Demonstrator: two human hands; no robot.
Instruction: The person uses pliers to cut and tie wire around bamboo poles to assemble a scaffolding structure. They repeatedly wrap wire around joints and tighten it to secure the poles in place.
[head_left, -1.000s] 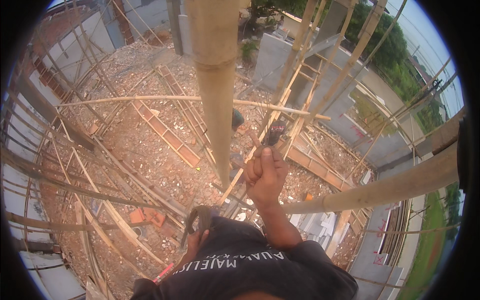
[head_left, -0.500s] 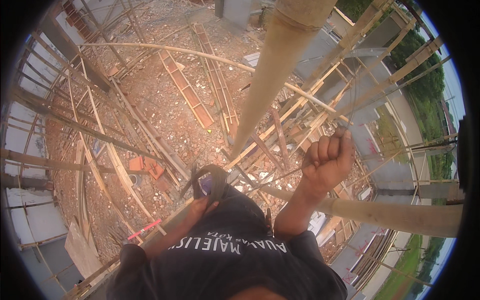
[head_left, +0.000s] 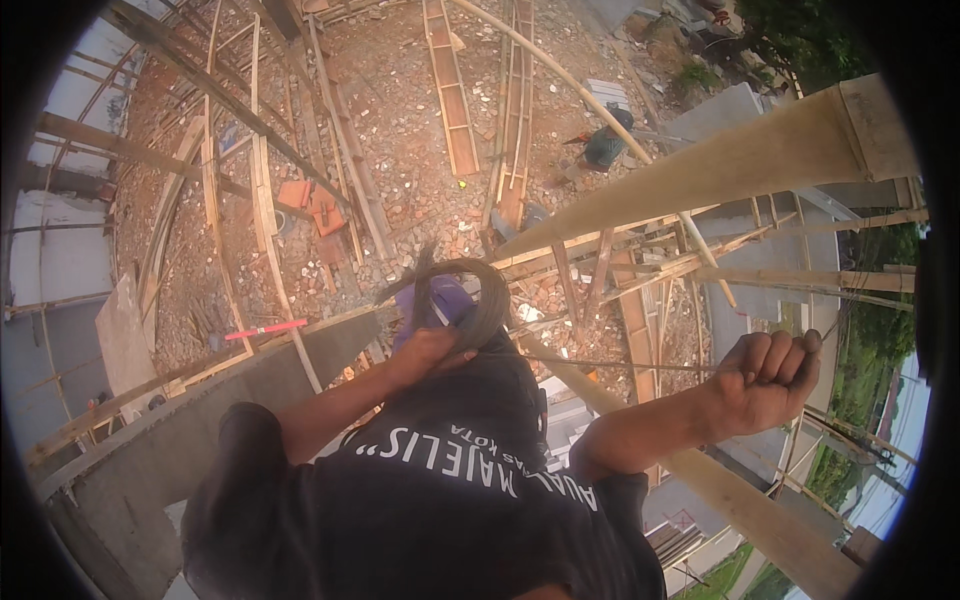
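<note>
Dark round coil of wiry strands (head_left: 491, 300), gripped in left hand (head_left: 428, 352) before black shirt (head_left: 400, 510).
We judge this grip keeps the loops gathered; right hand (head_left: 768, 382), a closed fist, seems to hold one thin dark strand (head_left: 620, 364) taut. Thick tan bamboo pole (head_left: 740, 178) slants over rubble-strewn reddish ground (head_left: 392, 150).

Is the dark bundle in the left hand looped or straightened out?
Looped: the dark bundle curves round in an arch, gripped by the left hand.
</note>
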